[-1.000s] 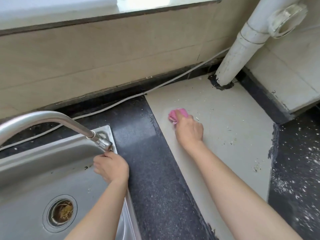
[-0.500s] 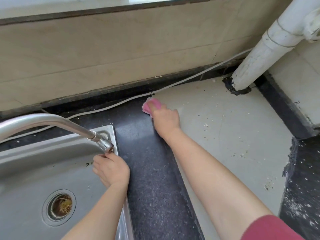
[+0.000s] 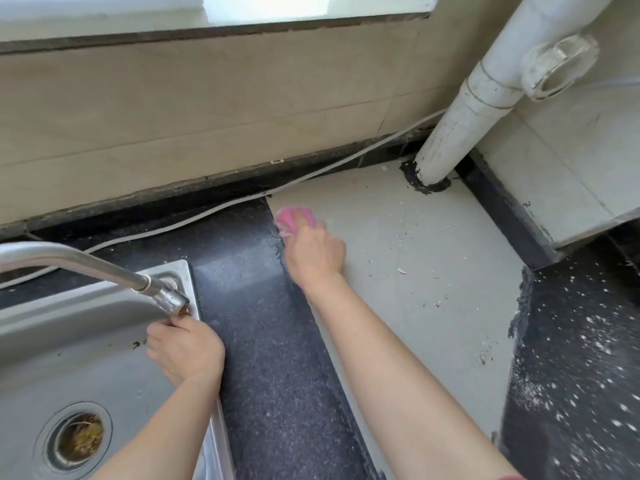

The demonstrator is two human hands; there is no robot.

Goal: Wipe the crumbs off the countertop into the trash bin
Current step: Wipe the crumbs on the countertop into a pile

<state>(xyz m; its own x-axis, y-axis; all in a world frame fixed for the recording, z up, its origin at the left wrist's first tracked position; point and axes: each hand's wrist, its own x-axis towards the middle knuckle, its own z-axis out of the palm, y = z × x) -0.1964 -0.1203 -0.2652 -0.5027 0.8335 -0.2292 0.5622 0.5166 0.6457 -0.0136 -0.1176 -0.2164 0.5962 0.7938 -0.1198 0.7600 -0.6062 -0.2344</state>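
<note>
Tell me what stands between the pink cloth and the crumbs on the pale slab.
Nothing visible. The right hand holds the pink cloth; bare pale slab runs to the crumbs. The white pipe stands behind, off that path.

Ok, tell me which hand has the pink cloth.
The right hand: it holds the pink cloth on the pale countertop slab. The left hand is at the rim of the steel sink by the faucet.

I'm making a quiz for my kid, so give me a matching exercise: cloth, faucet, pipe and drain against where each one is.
1 cloth
2 faucet
3 pipe
4 drain

A at the bottom of the sink
B back right corner
C under the right hand
D reaching over the sink

Pairs: 1-C, 2-D, 3-B, 4-A
</note>
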